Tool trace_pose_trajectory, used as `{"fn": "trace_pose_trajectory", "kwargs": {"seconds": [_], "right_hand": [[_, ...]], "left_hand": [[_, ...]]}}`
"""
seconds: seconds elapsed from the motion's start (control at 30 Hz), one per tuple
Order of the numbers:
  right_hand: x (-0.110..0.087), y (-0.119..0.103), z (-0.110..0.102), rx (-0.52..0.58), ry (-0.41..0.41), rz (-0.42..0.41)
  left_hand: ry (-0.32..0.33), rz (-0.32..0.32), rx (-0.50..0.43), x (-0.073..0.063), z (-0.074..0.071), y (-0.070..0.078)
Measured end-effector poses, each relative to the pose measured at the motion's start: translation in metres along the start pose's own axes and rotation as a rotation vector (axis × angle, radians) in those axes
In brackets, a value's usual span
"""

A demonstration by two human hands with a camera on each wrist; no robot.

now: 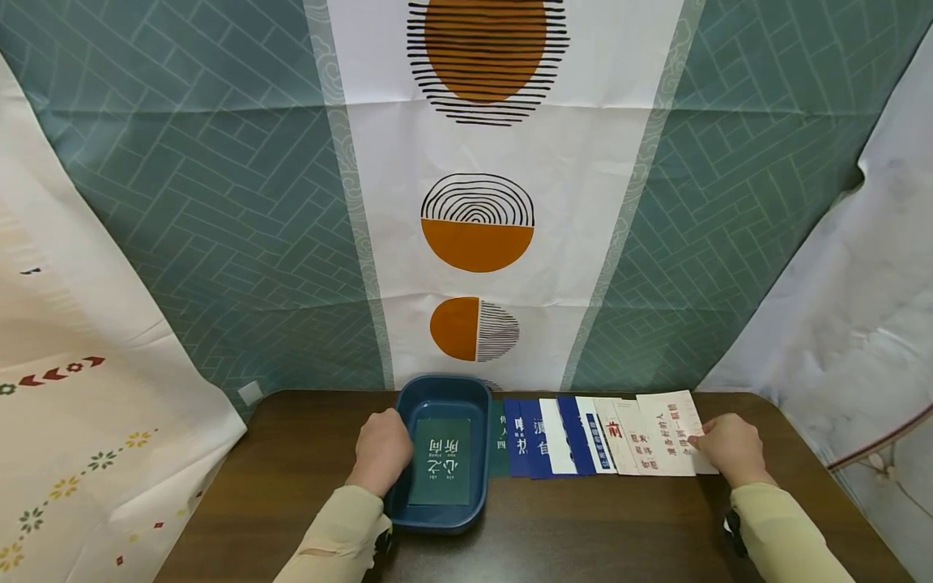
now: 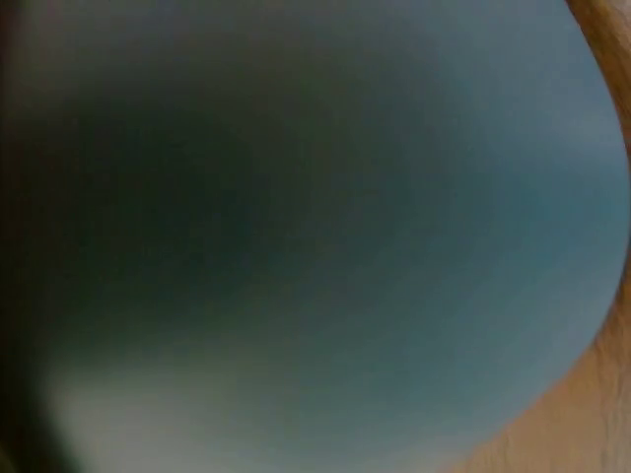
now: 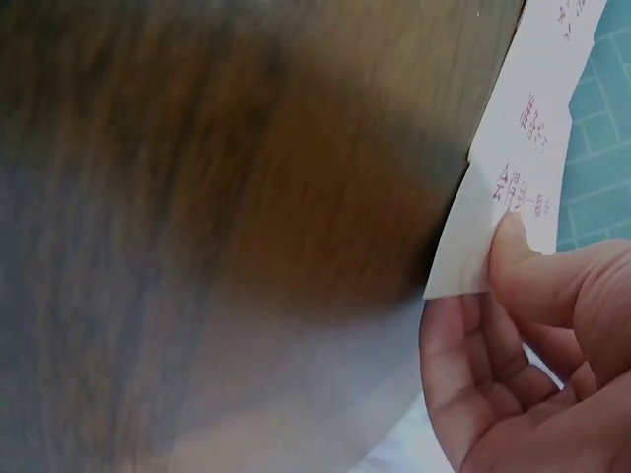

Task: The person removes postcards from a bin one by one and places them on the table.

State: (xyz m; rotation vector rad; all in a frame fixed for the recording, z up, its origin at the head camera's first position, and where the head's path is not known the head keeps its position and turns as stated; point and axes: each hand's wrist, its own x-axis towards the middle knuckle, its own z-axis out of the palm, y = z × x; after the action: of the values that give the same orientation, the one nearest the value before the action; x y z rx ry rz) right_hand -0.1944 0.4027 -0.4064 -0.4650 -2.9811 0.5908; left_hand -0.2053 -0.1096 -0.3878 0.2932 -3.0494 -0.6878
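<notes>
My left hand (image 1: 382, 449) grips the left wall of a dark blue plastic tray (image 1: 437, 522), its fingers largely hidden from the head camera. A green card (image 1: 440, 461) with white characters lies flat inside. The left wrist view is mostly filled by the blurred blue tray side (image 2: 532, 246). At the right, my right hand (image 1: 734, 449) pinches the edge of a white card (image 1: 674, 409) with red characters, thumb (image 3: 518, 261) on top and fingers underneath. That card ends an overlapping row of cards, including blue cards (image 1: 516, 461) and a green card (image 1: 499, 461) beside the tray.
The brown wooden table (image 1: 568, 526) carries the tray and the cards. Behind it hangs a green and white cloth (image 1: 474, 146) with orange circles. Pale patterned cloth (image 1: 87, 421) hangs at the left, and white cloth (image 1: 853, 324) at the right.
</notes>
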Motion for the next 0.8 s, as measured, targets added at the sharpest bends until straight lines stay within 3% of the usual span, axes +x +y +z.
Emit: {"fn": "trace_pose_trajectory", "kwargs": {"seconds": [0.3,0.53,0.67,0.8], "right_hand": [[0.002,-0.004,0.0,-0.067,0.046,-0.013],[0.0,-0.009,-0.001,-0.07,0.056,-0.022],[-0.001,-0.022,-0.001,-0.033,0.08,-0.003],[-0.005,-0.05,0.001,0.015,0.139,-0.033]], "left_hand": [[-0.025,-0.021,-0.012,0.0,-0.002,-0.002],[0.004,0.006,-0.038,0.003,-0.004,-0.006],[0.006,0.016,-0.039,0.003,-0.004,-0.007],[0.005,0.013,-0.018,0.003,-0.001,-0.005]]}}
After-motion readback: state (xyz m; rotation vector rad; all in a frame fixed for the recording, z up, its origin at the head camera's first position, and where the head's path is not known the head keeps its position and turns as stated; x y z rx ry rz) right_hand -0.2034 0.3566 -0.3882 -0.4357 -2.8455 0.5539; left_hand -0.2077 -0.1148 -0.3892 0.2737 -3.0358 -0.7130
